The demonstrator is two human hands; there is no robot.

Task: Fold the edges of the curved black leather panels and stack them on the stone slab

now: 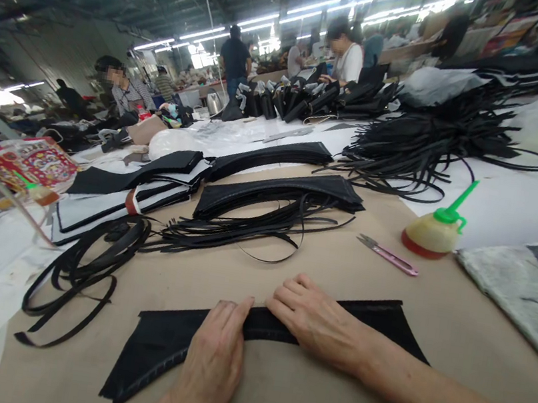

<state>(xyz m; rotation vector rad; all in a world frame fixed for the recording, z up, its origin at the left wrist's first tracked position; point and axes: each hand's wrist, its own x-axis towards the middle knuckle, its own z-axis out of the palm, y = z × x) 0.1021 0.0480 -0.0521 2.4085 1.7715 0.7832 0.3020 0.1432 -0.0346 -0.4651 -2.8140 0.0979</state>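
Observation:
A black curved panel, perhaps leather or coated fabric, lies on the brown table covering in front of me. Its lower edge arches and carries a line of marks or stitches. My left hand grips the middle of its upper edge, thumb and fingers closed on it. Just to the right, my right hand has its fingers curled over the same edge, the forearm crossing the panel's right end. What the fingertips pinch is partly hidden. Beyond the hands lie a stack of similar black panels and loose black strips.
Pink-handled thread snips lie near a glue bottle with a green nozzle. Coiled black strips are at left, a large strip pile at back right. A grey-white stained slab sits at right. Other people work farther off.

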